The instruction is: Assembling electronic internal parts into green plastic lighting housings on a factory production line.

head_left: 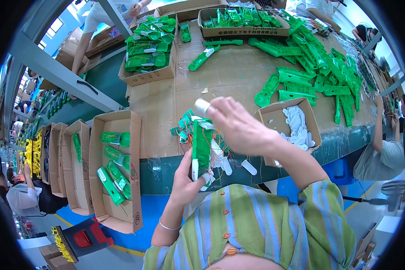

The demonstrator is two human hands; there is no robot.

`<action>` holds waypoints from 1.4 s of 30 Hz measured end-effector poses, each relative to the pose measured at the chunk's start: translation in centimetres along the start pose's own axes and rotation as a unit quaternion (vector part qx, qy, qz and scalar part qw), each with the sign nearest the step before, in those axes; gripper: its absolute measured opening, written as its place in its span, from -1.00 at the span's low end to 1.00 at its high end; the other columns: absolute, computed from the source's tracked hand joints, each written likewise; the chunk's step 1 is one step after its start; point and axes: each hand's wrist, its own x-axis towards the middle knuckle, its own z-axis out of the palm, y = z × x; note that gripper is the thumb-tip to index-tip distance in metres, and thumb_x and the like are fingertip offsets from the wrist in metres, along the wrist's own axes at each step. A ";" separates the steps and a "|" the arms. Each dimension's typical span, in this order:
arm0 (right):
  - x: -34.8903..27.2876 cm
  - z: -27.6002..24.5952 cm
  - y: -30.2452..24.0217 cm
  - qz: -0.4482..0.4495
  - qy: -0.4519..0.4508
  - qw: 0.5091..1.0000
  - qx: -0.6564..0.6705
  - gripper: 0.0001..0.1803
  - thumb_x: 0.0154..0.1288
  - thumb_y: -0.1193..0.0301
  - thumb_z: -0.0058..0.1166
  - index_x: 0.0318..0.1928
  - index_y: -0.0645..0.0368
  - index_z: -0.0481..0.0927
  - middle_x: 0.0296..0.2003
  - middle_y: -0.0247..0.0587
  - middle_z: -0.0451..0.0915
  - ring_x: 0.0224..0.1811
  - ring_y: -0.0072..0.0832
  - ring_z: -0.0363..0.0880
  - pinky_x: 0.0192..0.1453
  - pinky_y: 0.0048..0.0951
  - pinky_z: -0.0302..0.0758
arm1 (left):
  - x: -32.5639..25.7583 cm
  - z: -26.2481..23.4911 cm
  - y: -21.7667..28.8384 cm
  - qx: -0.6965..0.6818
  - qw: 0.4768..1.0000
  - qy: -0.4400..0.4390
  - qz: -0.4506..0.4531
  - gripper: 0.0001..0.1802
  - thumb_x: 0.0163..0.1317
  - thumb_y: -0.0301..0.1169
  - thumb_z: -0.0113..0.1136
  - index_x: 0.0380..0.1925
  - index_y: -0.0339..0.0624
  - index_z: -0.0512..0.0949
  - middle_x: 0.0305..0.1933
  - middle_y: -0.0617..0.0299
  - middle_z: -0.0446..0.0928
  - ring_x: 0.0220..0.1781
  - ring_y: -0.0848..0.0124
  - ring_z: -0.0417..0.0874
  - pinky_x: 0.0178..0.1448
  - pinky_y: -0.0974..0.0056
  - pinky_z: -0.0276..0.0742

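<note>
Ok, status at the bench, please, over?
Left fingers gripping green case. Right fingers near its far end. Boards, white pieces lying close by.

Our left fingers (pixel 185 167) hold a long green casing (pixel 202 146) pointing away from us, white parts (pixel 205 123) at both ends.

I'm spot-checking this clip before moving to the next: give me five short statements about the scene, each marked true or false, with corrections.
1. The left hand holds a green shell. True.
2. The bracelet is on the right wrist. False: the bracelet circles the left wrist.
3. White parts lie in an open carton on the table's right side. True.
4. The right hand is inside that carton. False: the right hand is raised near the shell's upper end.
5. The person's top is plain white. False: the striped top is mainly green and blue.
</note>
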 end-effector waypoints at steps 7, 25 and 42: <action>-0.4 3.8 2.1 -0.047 0.191 0.963 0.186 -0.58 -0.10 0.56 0.22 -0.17 0.26 0.39 -0.39 -0.09 0.57 -0.38 -0.12 0.58 -0.31 -0.35 0.53 | -0.8 1.9 2.2 -0.294 0.952 -0.070 -0.050 -0.13 -0.12 -0.69 0.11 0.27 -0.25 0.03 0.02 -0.03 0.39 -0.20 0.33 0.55 -0.14 0.25 0.53; -1.2 3.3 0.3 0.113 0.058 0.747 0.652 -0.65 0.18 0.68 -0.04 0.01 0.32 0.34 -0.10 -0.22 0.46 -0.01 -0.53 0.45 0.08 -0.50 0.40 | -0.2 0.8 -1.1 -0.300 0.951 -0.049 -0.050 -0.35 -0.17 -0.69 0.13 0.06 -0.33 0.30 -0.14 0.08 0.47 -0.23 0.35 0.55 -0.16 0.28 0.50; -4.7 -1.2 15.2 0.254 -0.053 0.953 -0.159 -0.52 -0.08 0.48 0.14 -0.03 0.27 0.47 -0.16 0.04 0.49 -0.13 -0.12 0.47 0.00 -0.33 0.42 | 4.4 -13.3 1.1 0.154 0.884 0.435 0.082 -0.36 0.05 -0.47 0.18 0.16 -0.28 0.18 -0.02 0.07 0.40 -0.01 0.23 0.45 0.10 0.19 0.36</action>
